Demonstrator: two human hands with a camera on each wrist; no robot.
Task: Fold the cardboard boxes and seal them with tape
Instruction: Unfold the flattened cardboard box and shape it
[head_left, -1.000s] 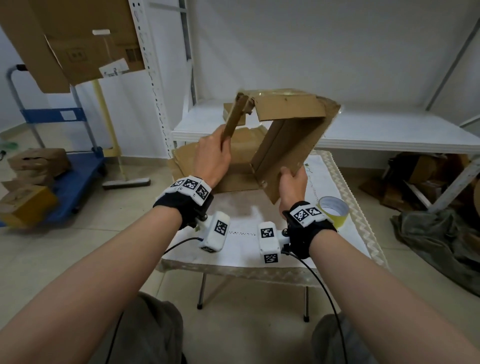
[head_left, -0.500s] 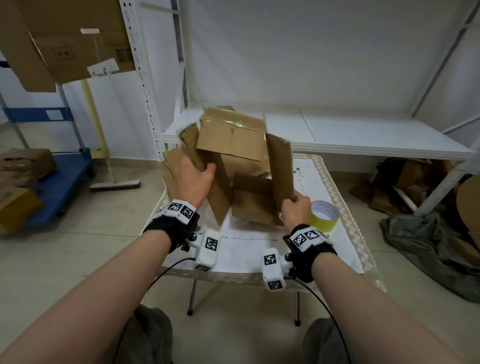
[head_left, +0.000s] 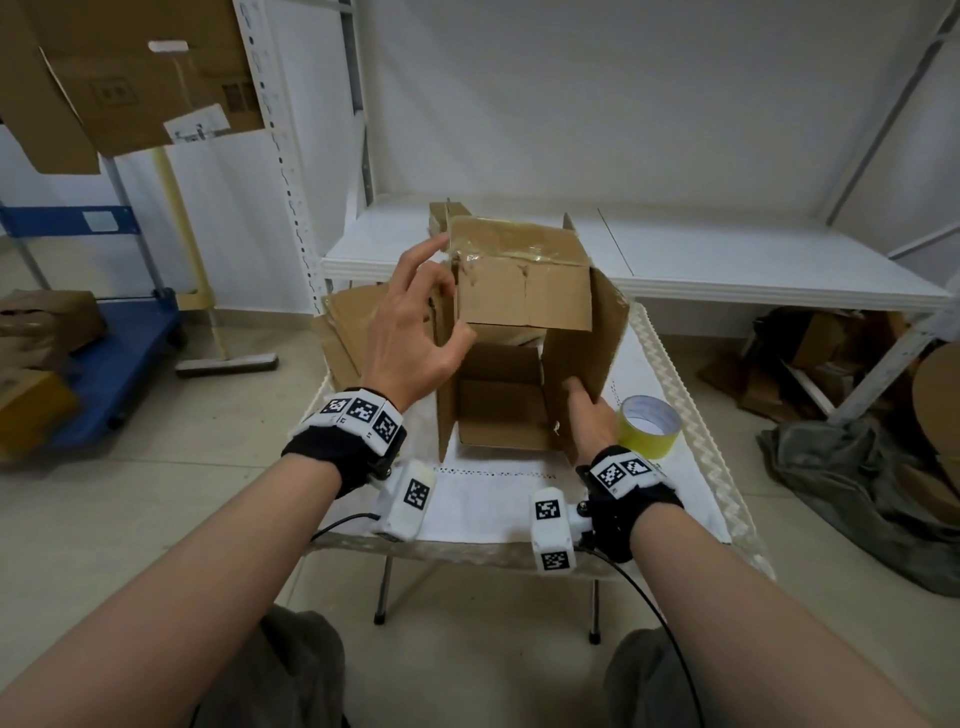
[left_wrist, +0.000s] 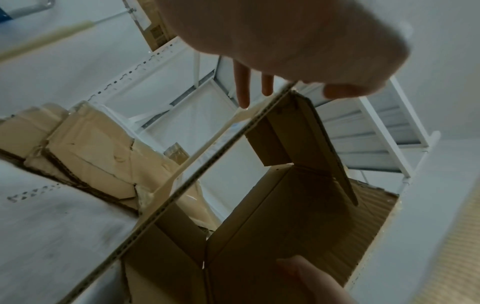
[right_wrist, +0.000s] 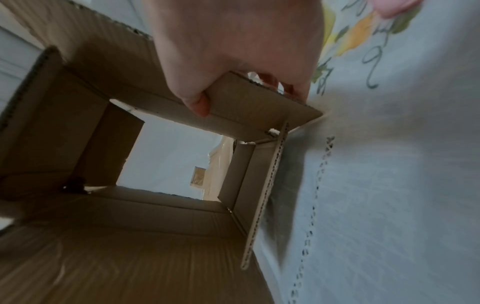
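Note:
A brown cardboard box (head_left: 524, 291) stands opened out on the small table (head_left: 493, 483), with its flaps loose and old tape across the upper flap. My left hand (head_left: 431, 306) hovers at the box's upper left corner with fingers spread and holds nothing. In the left wrist view its fingers (left_wrist: 241, 88) are straight above the box edge (left_wrist: 207, 168). My right hand (head_left: 587, 410) grips the lower end of the right flap, and its thumb (right_wrist: 200, 107) pinches the flap (right_wrist: 249, 105). A yellow tape roll (head_left: 649, 426) lies just right of that hand.
Flattened cardboard (head_left: 348, 322) is stacked at the table's far left. A white shelf (head_left: 727, 260) runs behind. A blue cart (head_left: 119, 358) with boxes and a floor squeegee (head_left: 228, 364) are on the left. Dark cloth (head_left: 857, 493) and cardboard lie on the right.
The box came down from the air onto the table and opened out. My left hand let go of its flap and rose open. The right hand kept its grip.

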